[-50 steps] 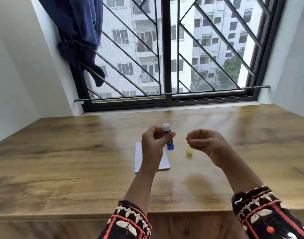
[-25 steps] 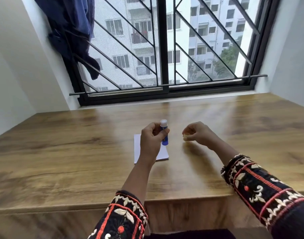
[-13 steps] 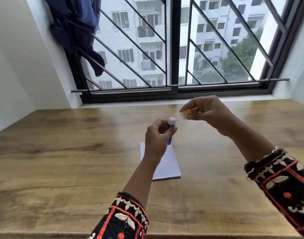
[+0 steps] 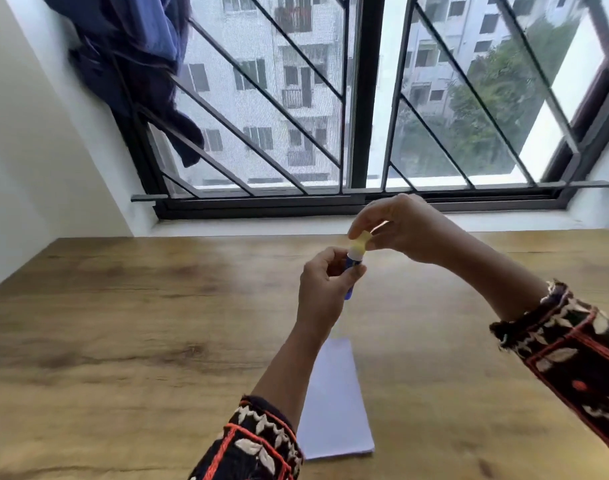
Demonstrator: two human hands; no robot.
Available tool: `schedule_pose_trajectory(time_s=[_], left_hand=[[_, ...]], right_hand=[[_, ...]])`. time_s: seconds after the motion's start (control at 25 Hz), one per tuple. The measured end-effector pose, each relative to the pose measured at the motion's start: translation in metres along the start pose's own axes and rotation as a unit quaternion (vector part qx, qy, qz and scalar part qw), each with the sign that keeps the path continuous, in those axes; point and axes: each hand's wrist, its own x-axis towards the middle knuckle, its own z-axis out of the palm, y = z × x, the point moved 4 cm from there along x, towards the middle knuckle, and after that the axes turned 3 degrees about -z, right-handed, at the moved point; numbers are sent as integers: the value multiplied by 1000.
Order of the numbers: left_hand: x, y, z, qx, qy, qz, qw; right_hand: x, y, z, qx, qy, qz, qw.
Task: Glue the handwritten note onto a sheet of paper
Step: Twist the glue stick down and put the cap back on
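Observation:
My left hand (image 4: 325,284) grips a blue glue stick (image 4: 352,266) upright above the wooden table (image 4: 123,323). Its whitish tip points up. My right hand (image 4: 398,228) pinches a small yellow cap (image 4: 361,240) right at the top of the stick, touching or almost touching the tip. A white sheet of paper (image 4: 334,403) lies flat on the table below my left forearm, which hides its left part. No handwritten note shows in this view.
The table runs back to a white sill and a black barred window (image 4: 362,98). A dark blue cloth (image 4: 137,53) hangs on the bars at the upper left. White walls close in on both sides.
My right hand picked the yellow cap up from the table, lifted it and brought it down onto the top of the glue stick. The camera tilted, so the paper now sits lower.

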Motion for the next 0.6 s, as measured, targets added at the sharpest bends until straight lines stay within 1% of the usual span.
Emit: schedule_pose_trajectory(time_s=[0.12,0.24,0.6], left_hand=[[18,19,-2,7,4,-4,1000],[28,33,-1,9,2,-13,1000],[38,59,13,21,-14,-3,1000]], right_hand=[[17,-8,-17,-7,-25,-14,1000],[25,-14,-29,-25,-32,-29,999],[24,-23,-55,-127,-55,-53,989]])
